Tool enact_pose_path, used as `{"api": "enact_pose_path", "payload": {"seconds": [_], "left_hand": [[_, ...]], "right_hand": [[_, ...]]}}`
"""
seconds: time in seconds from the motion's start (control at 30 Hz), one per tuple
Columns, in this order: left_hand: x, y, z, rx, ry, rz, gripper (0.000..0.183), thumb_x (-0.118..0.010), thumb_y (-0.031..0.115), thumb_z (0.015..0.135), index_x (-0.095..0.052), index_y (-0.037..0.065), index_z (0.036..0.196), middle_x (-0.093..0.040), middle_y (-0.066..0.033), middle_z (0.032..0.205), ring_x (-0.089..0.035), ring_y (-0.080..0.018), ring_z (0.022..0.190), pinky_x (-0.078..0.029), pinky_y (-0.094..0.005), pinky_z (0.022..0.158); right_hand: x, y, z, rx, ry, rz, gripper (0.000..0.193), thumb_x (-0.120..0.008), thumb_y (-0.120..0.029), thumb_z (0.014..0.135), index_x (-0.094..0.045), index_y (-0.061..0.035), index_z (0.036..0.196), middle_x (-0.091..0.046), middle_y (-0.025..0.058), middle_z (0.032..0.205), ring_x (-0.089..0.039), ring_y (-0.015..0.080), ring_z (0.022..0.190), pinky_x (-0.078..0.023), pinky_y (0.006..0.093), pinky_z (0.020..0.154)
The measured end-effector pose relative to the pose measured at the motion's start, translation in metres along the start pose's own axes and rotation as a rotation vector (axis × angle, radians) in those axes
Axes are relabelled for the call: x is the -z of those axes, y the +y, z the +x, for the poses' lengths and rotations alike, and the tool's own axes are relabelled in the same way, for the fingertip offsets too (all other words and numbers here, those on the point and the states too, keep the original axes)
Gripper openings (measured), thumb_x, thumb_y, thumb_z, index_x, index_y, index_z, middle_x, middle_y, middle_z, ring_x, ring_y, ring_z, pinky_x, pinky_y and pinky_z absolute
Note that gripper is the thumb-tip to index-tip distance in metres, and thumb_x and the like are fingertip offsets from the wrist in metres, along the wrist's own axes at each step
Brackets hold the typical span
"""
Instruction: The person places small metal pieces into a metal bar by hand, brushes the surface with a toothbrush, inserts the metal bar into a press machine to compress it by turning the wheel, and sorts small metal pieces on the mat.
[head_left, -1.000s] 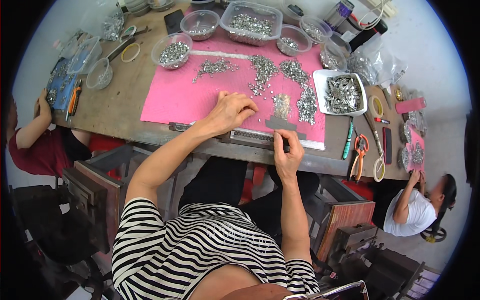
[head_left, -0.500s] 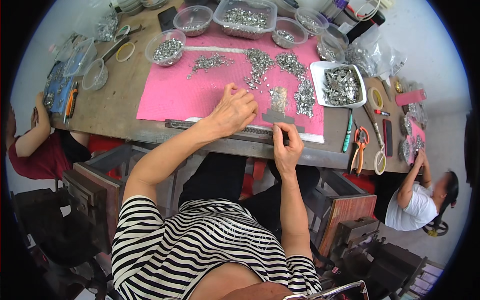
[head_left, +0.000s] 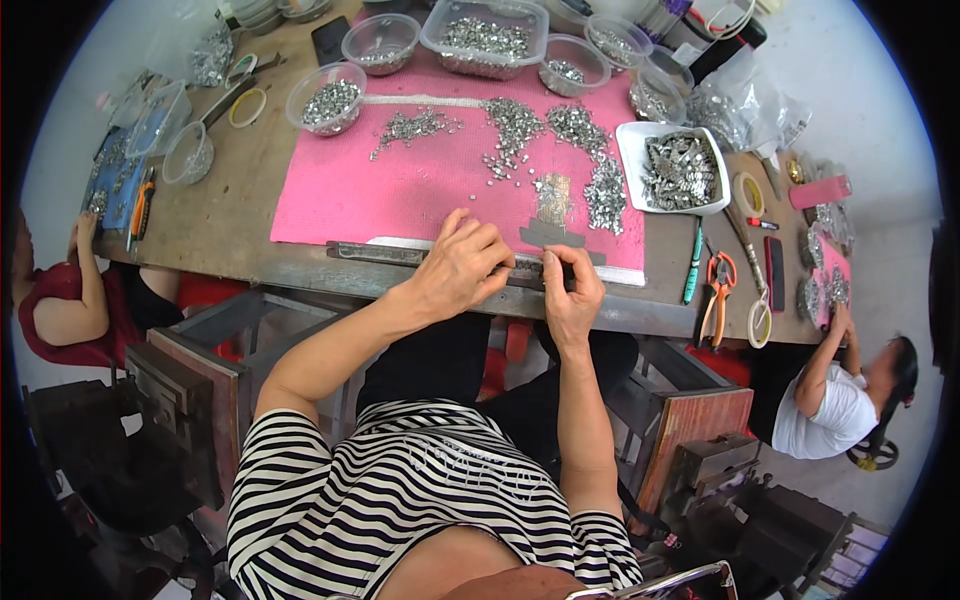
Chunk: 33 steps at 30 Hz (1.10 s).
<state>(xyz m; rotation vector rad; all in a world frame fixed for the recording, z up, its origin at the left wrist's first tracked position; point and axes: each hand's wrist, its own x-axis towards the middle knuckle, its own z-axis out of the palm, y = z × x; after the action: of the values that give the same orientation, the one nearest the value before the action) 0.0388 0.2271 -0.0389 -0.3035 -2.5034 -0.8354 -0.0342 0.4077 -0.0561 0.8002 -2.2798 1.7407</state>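
A long dark metal strip lies along the table's near edge, on the front border of a pink mat. Over its right part is my left hand, fingers curled and tips pressed together; whatever they pinch is too small to make out. Close by, my right hand has thumb and forefinger closed at the strip's right end, their contents hidden. Just beyond my right fingertips are flat grey pieces and a patch of small metal parts. Loose silvery metal pieces lie in piles farther back.
Clear plastic tubs of metal pieces line the back. A white tray stands right of the mat, near orange-handled pliers, a green pen-like tool and tape rolls. Other people sit left and right.
My left hand has come nearer, from above the mat down to the strip, beside my right hand. My right hand has barely moved. The person at left has shifted their arms.
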Motion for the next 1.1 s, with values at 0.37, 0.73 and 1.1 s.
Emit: {"api": "enact_pose_path", "payload": {"seconds": [0.37, 0.73, 1.1], "left_hand": [[0.019, -0.056, 0.017, 0.199, -0.111, 0.305, 0.056, -0.047, 0.034, 0.104, -0.044, -0.003, 0.146, -0.041, -0.0221, 0.154, -0.036, -0.0385, 0.145, -0.016, -0.0635, 0.119], [0.038, -0.019, -0.003, 0.118, -0.436, 0.050, 0.056, -0.044, 0.033, 0.105, -0.045, -0.007, 0.145, -0.040, -0.0206, 0.156, -0.034, -0.0316, 0.148, -0.012, -0.0604, 0.122], [0.033, -0.052, 0.006, 0.240, 0.046, 0.065, 0.012, -0.074, 0.019, 0.084, -0.069, 0.012, 0.091, -0.062, -0.0025, 0.084, -0.057, -0.0227, 0.087, -0.033, -0.0466, 0.093]], "right_hand": [[-0.015, -0.015, 0.052, 0.344, -0.324, -0.472, 0.037, -0.060, -0.002, 0.089, -0.059, 0.0030, 0.125, -0.062, 0.0205, 0.126, -0.056, 0.0367, 0.122, -0.038, 0.0491, 0.108], [0.002, -0.021, 0.057, 0.358, -0.769, -0.433, 0.035, -0.057, -0.002, 0.092, -0.062, 0.0015, 0.126, -0.059, 0.0180, 0.136, -0.052, 0.0352, 0.132, -0.036, 0.0501, 0.112], [-0.026, -0.001, 0.067, 0.215, -0.386, -0.376, 0.012, -0.068, -0.005, 0.085, -0.070, -0.0026, 0.097, -0.062, 0.0118, 0.087, -0.059, 0.0315, 0.086, -0.044, 0.0415, 0.078]]}}
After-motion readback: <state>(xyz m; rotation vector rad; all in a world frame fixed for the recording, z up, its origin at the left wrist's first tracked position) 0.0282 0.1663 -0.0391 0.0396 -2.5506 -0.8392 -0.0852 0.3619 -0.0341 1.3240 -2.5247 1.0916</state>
